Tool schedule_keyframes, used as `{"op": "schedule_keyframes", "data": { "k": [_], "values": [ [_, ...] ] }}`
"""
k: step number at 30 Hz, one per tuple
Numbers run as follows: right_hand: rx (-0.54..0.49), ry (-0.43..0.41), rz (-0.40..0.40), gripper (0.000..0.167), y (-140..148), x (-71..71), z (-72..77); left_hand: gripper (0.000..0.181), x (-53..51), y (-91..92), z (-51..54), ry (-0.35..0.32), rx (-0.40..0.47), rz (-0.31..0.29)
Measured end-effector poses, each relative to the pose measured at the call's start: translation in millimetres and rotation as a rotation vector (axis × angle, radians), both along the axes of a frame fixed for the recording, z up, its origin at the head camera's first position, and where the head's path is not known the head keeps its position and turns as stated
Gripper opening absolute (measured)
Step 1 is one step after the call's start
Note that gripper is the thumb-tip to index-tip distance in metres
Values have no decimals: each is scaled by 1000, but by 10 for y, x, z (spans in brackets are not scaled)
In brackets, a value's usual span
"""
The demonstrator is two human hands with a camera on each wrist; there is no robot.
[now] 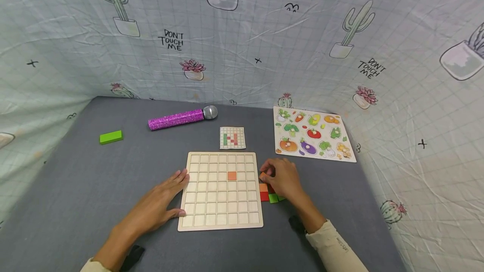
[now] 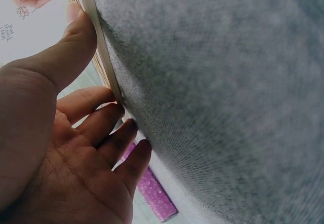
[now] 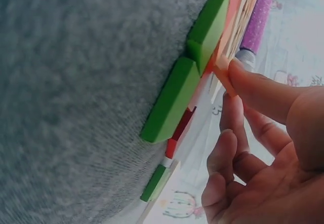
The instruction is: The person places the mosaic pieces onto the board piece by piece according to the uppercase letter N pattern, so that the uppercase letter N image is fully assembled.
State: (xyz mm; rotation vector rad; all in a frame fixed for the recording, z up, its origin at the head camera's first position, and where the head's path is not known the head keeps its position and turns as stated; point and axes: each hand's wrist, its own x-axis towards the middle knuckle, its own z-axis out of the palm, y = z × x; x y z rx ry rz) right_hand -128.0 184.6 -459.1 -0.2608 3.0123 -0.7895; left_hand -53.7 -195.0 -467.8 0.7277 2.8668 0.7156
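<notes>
A wooden grid board [image 1: 222, 191] lies on the grey surface with one orange tile [image 1: 232, 176] in an upper cell. My left hand [image 1: 151, 207] rests at the board's left edge, fingers and thumb touching it. At the board's right side my right hand [image 1: 281, 179] pinches an orange tile [image 3: 226, 76] between thumb and index finger. Below that hand lie more tiles: an orange one [image 1: 263, 187], a red one [image 1: 264, 196] and green ones [image 1: 273, 198], some partly hidden by the hand. A small pattern card [image 1: 232, 138] with coloured squares lies behind the board.
A purple glittery microphone [image 1: 177, 119] lies behind the board to the left, and a green block [image 1: 111, 137] farther left. The vegetable puzzle board [image 1: 314, 133] is at the back right. A printed cloth [image 1: 234, 37] hangs behind the surface.
</notes>
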Motion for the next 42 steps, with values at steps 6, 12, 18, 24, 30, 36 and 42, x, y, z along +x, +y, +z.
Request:
{"op": "schedule_keyframes", "data": {
  "k": [6,12,18,24,30,36,42],
  "values": [
    [-41,37,11,14,-14,32,27,95,-1,0,3,-2,-4,4],
    [-145,38,29,16,-111,93,70,95,1,-5,-1,-6,-8,9],
    [-185,11,53,17,-260,172,72,96,-1,-10,-1,-12,-10,10],
    [-183,3,82,20,-401,214,41,96,-2,-16,-10,-10,-9,8],
    [-169,29,140,22,-534,218,10,96,-5,-20,-11,-5,-8,5],
    [-131,38,173,22,-628,199,9,96,-8,-21,4,-7,-14,6],
    [-85,17,173,21,-690,173,7,96,-5,-19,22,-18,-16,11]
  ]
}}
